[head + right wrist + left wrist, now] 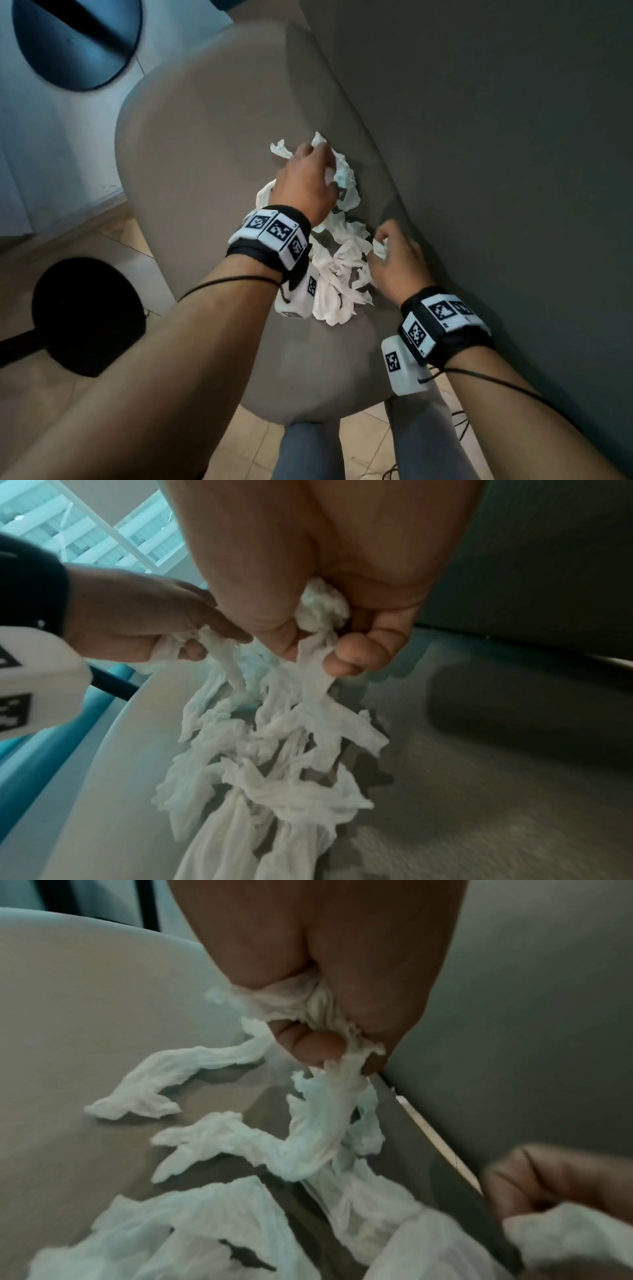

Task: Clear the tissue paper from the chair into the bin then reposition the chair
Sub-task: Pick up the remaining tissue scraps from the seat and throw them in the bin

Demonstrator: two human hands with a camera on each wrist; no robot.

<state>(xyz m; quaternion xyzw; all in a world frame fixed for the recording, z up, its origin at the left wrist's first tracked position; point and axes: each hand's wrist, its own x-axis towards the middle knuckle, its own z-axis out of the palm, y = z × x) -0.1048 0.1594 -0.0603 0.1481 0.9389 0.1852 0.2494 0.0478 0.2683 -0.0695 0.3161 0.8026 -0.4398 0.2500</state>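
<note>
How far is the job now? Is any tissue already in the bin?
Nothing looks finished yet. Both hands are gathering: the left hand grips a bunch of tissue paper and the right hand grips another piece, while many strips lie loose on the chair seat. No bin can be identified in these views. Left to do: collect the rest, drop it in the bin, then reposition the chair.

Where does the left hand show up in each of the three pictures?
Head view: the left hand is at centre, over the far part of the tissue paper on the chair seat.
Left wrist view: it fills the top centre, gripping tissue paper.
Right wrist view: it comes in from the left edge, gripping a strip.
Shared landmark: the white tissue paper pile on the beige seat.
</note>
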